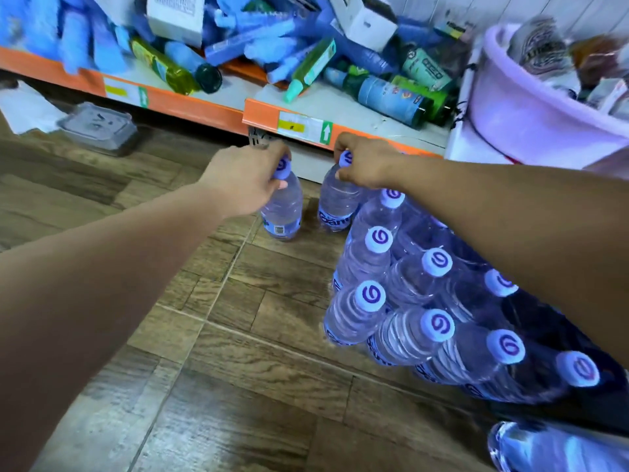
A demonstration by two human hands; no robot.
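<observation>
Bottles of water seem to be going from a big bunch onto the floor (238,369). At the far left a clear box (98,126) lies on the floor under the shelf (340,107).

Next comes the left hand (245,180). Its grip is clamped on the cap of the left bottle (282,212), with the fingers curled round the top. That bottle stands upright on the floor, near the foot of the shelf. Just beside it, to the right, stands the right bottle (337,202), also upright. The right hand (366,165) has its grip clamped on that cap too. The two bottles are close but not touching. I cannot tell if the hands are putting them down or picking them up.

To the right and nearer, the bunch of bottles (425,301) is packed tight, with many caps showing. So I think only two bottles are out, and lots are left to do.

At the near right one more bottle (544,447) looks to lie on its side. At the far right a pink tub (527,124) sits beside the shelf.
</observation>
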